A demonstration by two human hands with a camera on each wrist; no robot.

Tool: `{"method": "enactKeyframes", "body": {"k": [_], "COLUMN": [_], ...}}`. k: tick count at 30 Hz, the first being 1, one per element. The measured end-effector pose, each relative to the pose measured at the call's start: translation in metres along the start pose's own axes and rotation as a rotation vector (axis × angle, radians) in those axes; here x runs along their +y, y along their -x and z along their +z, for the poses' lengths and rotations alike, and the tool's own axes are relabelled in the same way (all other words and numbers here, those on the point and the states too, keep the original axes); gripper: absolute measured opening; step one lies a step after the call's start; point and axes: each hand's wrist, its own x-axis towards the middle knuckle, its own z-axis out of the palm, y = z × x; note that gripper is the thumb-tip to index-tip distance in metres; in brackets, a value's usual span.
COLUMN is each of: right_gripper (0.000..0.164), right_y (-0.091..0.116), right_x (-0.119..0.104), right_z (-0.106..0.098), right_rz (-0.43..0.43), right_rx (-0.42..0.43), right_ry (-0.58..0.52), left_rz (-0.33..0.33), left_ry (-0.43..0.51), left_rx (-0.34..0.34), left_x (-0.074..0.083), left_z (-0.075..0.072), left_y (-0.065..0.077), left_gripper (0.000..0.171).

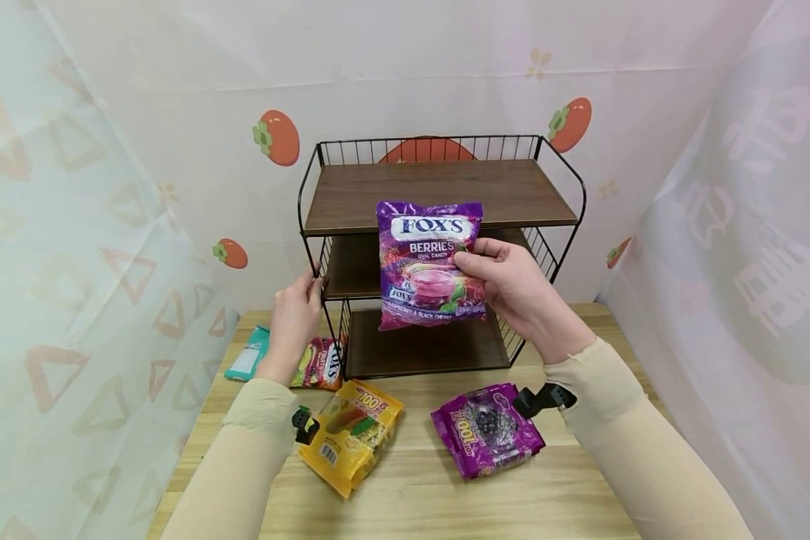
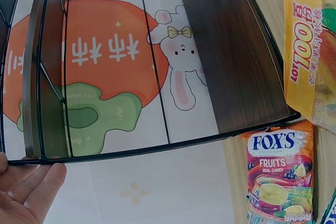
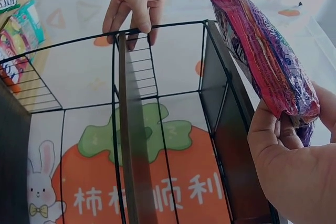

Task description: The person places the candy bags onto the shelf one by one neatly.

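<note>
My right hand (image 1: 513, 281) pinches a purple Fox's Berries candy bag (image 1: 418, 300) by its right edge, thumb on the printed front. The bag is held upright before the rack, overlapping its top and middle shelves in the head view. In the right wrist view the bag (image 3: 268, 56) shows side-on. My left hand (image 1: 295, 319) grips the left side of the black wire rack (image 1: 439, 191) at the middle shelf's height. In the right wrist view the left hand's fingers (image 3: 140, 17) hook over the thin frame bar; the left wrist view has them at the lower left.
On the wooden table (image 1: 405, 506) before the rack lie a yellow mango candy bag (image 1: 351, 435) and a purple Lot 100 bag (image 1: 489, 431). A Fox's Fruits bag (image 2: 278, 177) and a teal packet (image 1: 250, 354) lie left of the rack. Printed curtains surround the table.
</note>
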Motion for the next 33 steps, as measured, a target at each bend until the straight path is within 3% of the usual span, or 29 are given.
{"method": "enactKeyframes", "body": {"k": [3,24,33], "right_gripper": [0.043,0.047,0.052], "right_y": [-0.003,-0.015,-0.02], "right_x": [0.007,0.001,0.0], "right_z": [-0.001,0.011,0.013], "right_rz": [-0.03,-0.054,-0.064], "right_rx": [-0.004,0.052,0.05], "right_ry": [-0.022,-0.084,-0.117], "left_rz": [0.016,0.01,0.046], "left_ry": [0.001,0.001,-0.009], "left_rx": [0.017,0.02,0.046], "left_x": [-0.006,-0.007,-0.007], "left_z": [0.006,0.007,0.008], "left_y": [0.0,0.0,0.001], "left_gripper": [0.037,0.037,0.035]}}
